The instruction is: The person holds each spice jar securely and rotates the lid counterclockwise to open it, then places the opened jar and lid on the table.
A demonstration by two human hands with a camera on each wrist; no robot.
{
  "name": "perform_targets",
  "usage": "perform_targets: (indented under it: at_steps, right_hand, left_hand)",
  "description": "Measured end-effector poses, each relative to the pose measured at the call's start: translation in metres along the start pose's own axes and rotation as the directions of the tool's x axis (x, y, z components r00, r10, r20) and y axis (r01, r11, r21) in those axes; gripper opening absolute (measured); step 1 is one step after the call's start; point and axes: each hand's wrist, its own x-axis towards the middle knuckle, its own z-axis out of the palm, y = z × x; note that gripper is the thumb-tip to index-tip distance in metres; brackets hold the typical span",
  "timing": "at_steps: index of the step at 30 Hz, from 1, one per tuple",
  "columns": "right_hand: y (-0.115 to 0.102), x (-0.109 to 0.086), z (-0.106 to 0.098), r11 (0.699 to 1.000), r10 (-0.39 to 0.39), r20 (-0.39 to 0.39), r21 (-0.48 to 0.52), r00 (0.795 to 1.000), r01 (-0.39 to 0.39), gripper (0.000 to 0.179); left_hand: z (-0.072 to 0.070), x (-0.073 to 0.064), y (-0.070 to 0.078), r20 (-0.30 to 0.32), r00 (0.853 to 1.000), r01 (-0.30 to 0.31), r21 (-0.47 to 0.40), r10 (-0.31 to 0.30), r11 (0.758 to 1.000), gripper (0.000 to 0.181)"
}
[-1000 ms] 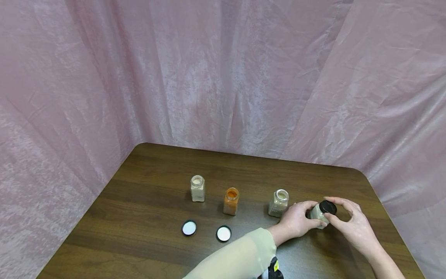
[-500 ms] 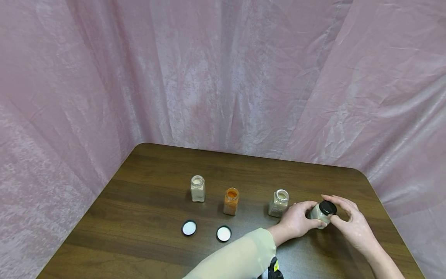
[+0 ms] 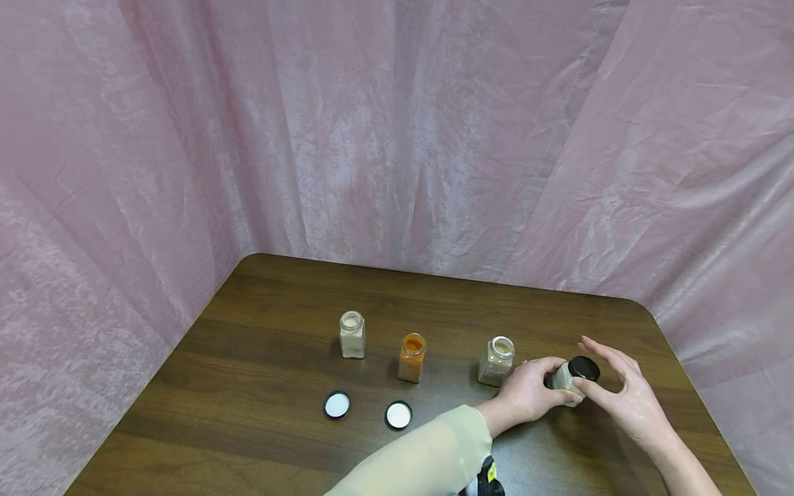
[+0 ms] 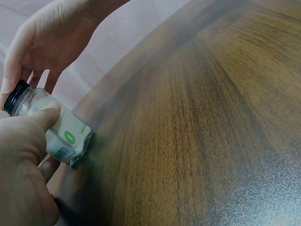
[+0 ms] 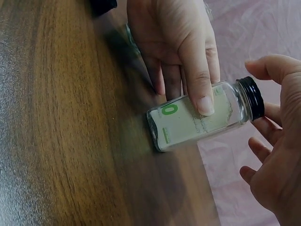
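My left hand (image 3: 529, 391) grips a square glass spice jar (image 3: 562, 380) of pale powder on the right of the table, thumb along its label (image 5: 169, 109). The jar leans to the right, its black lid (image 3: 584, 369) on. Around the lid is my right hand (image 3: 629, 396), its thumb and fingers spread; in the right wrist view the thumb tip stands apart from the lid. Whether the other fingers touch the lid is hard to tell. Just left of my left hand stands an uncapped jar (image 3: 495, 363) of pale powder.
Farther left stand an uncapped jar of orange powder (image 3: 411, 359) and an uncapped jar of whitish powder (image 3: 352, 337). Two black-rimmed lids, a left lid (image 3: 337, 405) and a right lid (image 3: 398, 415), lie white side up on the wooden table (image 3: 248, 358). Pink curtains (image 3: 397, 138) hang behind.
My right hand's fingers have spread away from the lid, which they were around a second ago. The left hand and the jar have stayed in place.
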Motion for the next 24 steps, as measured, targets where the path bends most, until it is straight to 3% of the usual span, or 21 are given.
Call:
perform_targets:
  at_steps: [7,24]
  right_hand:
    - [-0.0009,-0.0014,-0.0024,0.999,0.048,-0.005,-0.024,0.999,-0.048,0.079]
    - [0.0011,-0.006,-0.0049,0.994,0.091,-0.036,-0.059,0.995,-0.093,0.077]
  left_hand:
    - [-0.0017,-0.0006,0.0006,0.003,1.0,0.006,0.003,-0.006,1.0,0.048]
    - [-0.0032,-0.0017,0.0026,0.015,1.0,0.016,-0.007,-0.016,1.0,0.048]
